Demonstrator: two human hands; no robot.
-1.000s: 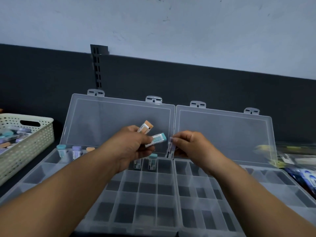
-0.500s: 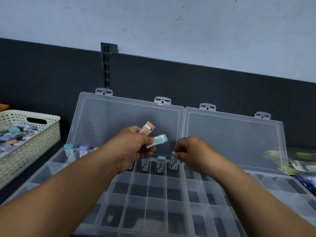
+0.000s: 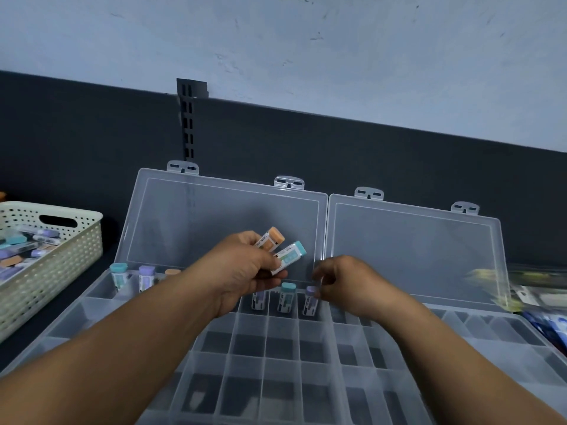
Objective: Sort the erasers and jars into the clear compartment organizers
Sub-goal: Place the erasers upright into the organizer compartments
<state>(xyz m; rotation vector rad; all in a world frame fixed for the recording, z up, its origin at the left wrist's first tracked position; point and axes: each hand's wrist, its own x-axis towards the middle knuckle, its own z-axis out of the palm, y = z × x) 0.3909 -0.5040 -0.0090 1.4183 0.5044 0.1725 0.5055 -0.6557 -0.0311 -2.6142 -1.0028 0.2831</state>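
Pale, scuffed wall (image 3: 306, 41) and a dark back panel (image 3: 306, 142) stand behind the bench, where two clear compartment organizers sit side by side. Their lids (image 3: 214, 228) are propped open against the panel, so every cell is reachable from above.

The left hand (image 3: 242, 271) hovers over the far row of the left organizer (image 3: 92, 305). It grips an orange-tipped eraser (image 3: 273, 239) and a teal-tipped eraser (image 3: 291, 256), fanned apart between thumb and fingers. This looks like a small stock held close so the other hand can draw from it.

The right hand (image 3: 346, 283) has its fingers curled at the cap of a purple-tipped eraser (image 3: 310, 300). That eraser stands upright in the rightmost far cell of the left organizer, just beside a standing teal eraser (image 3: 287, 299). Blur hides whether the fingertips pinch the cap or merely touch it.

Each eraser stands on end, one per cell, probably because the cells are narrow and the coloured tips stay readable. More erasers stand at the row's far-left end (image 3: 119, 276).

The right organizer (image 3: 460, 338) shows nothing in the cells in view. Loose erasers wait in a perforated cream basket (image 3: 61, 271) at far left. No jars can be made out.
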